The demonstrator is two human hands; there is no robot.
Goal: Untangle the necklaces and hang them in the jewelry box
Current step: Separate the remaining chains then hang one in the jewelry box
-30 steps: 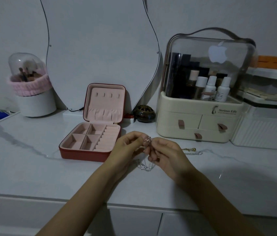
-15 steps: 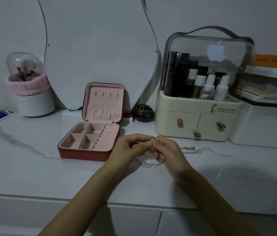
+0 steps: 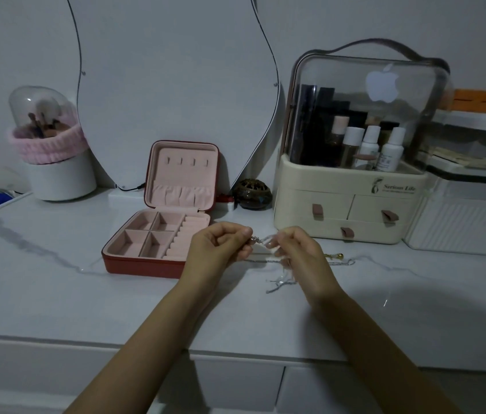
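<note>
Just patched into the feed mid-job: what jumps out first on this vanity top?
Both hands meet at centre: the left hand and right hand each pinch a thin silver necklace stretched between them, its blurred loose end hanging below. Just left of them the red jewelry box stands open, its pink lid hooks bare. A second chain with a gold bead lies on the countertop behind the right hand.

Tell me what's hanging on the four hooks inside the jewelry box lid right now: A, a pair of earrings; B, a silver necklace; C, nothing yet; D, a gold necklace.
C. The four hooks in the lid of the jewelry box are bare, while the silver necklace is held between the left hand and right hand above the counter.
</note>
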